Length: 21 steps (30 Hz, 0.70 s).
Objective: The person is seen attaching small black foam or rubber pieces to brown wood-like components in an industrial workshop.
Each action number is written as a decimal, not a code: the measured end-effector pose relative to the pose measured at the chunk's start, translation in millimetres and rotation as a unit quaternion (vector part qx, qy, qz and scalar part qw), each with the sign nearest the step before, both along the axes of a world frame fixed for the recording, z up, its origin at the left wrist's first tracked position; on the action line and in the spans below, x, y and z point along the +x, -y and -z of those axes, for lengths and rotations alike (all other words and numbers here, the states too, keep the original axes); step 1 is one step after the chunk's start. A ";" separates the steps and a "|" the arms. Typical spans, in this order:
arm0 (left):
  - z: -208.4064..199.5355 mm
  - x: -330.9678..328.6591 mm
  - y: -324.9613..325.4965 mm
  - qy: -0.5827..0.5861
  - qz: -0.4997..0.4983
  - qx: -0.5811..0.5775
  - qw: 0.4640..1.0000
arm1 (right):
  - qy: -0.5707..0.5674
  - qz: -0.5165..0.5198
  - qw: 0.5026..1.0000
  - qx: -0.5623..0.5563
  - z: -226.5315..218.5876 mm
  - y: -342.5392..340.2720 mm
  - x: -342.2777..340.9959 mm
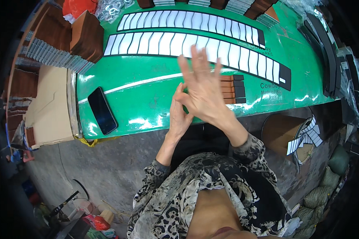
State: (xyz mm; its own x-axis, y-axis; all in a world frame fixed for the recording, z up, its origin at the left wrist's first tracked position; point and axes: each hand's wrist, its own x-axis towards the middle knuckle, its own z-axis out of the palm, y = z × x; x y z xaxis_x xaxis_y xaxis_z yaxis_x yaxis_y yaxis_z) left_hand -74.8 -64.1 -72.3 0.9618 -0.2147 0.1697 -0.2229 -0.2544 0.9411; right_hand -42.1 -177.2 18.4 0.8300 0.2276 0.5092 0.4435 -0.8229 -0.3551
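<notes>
Above the near part of a green table mat (155, 71), my right hand (205, 89) is raised with its fingers spread, slightly blurred and with nothing visible in it. My left hand (180, 115) is close beside it, its fingers partly hidden behind the right; whether it holds anything does not show. Just right of my hands lies a small stack of brown strips with black ends (233, 88), partly covered by the right hand. Beyond them, two long black strips carry rows of white wavy-edged labels: a nearer strip (147, 43) and a farther strip (163, 20).
A dark phone (102, 110) lies near the left front edge beside a cardboard box (54, 107). Brown stacked pieces (54, 36) line the far left. Black strips (323, 51) and clear plastic bags are at right. A bin (281, 133) with label scraps stands below the table.
</notes>
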 end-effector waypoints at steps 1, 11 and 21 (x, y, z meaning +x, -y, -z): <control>-3.5 0.1 0.5 -0.002 0.004 0.000 1.000 | -0.002 0.004 1.000 0.000 11.7 -2.2 1.2; -18.2 3.5 -2.9 -0.010 0.031 -0.015 0.999 | -0.009 -0.015 0.996 0.088 -20.0 9.1 13.7; -28.1 26.0 -5.6 0.047 0.069 0.101 0.991 | -0.063 0.014 0.993 0.100 -20.1 51.8 2.2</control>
State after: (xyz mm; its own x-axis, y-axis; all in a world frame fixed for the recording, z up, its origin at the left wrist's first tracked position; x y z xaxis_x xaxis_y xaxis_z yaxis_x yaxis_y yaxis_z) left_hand -48.8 -58.5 -44.1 0.9030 -0.3817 0.1973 -0.3527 -0.3958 0.8479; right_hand -39.9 -229.0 38.5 0.8948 0.1093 0.4328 0.3634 -0.7416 -0.5639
